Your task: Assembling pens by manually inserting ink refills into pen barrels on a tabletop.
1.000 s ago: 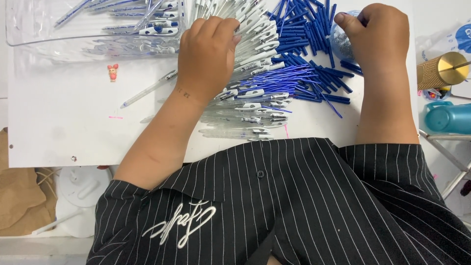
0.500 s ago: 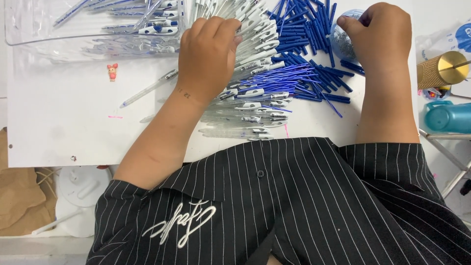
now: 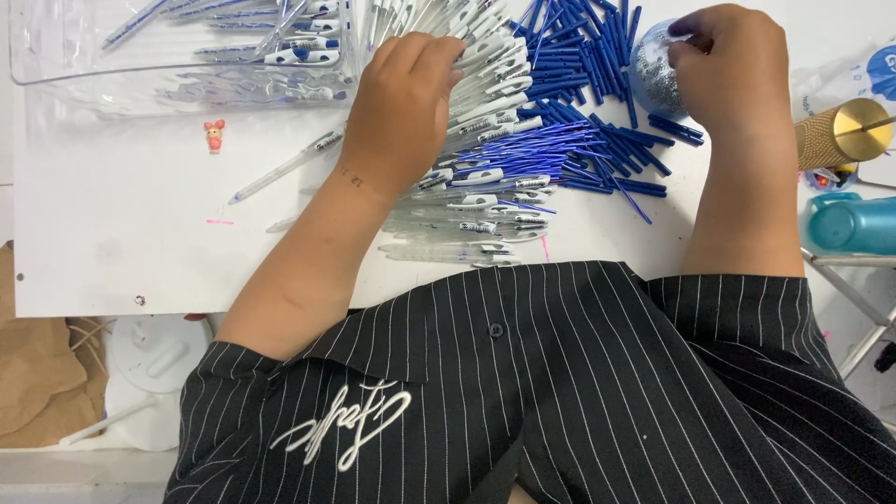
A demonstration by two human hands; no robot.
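We look down at a white table top [image 3: 121, 233] from above the person's black striped shirt [image 3: 560, 392]. Our left hand [image 3: 406, 112] lies flat on a big pile of clear plastic pen barrels with white clips [image 3: 485, 177], the fingers together and bent a little, pressing on the barrels near the top of the pile. It presses the pens and does not grip one that we can see.

Our right hand [image 3: 737, 70] is at the far right of the pile. Its fingers are curled around a small clear round container with tiny shiny parts inside [image 3: 655, 75], and the fingertips touch its upper edge. We cannot tell if the hand really clamps it or only rests on it.

Between the two hands lies a heap of blue pen refills and blue caps [image 3: 588, 103], touching the clear barrels. One single clear pen [image 3: 285, 168] lies apart, left of the left wrist. A clear plastic tray [image 3: 56, 79] with more pens stands at the upper left. A small pink figure [image 3: 215, 135] sits just below it. At the right edge we see a gold cylinder [image 3: 840, 131] and a teal bottle [image 3: 854, 224].
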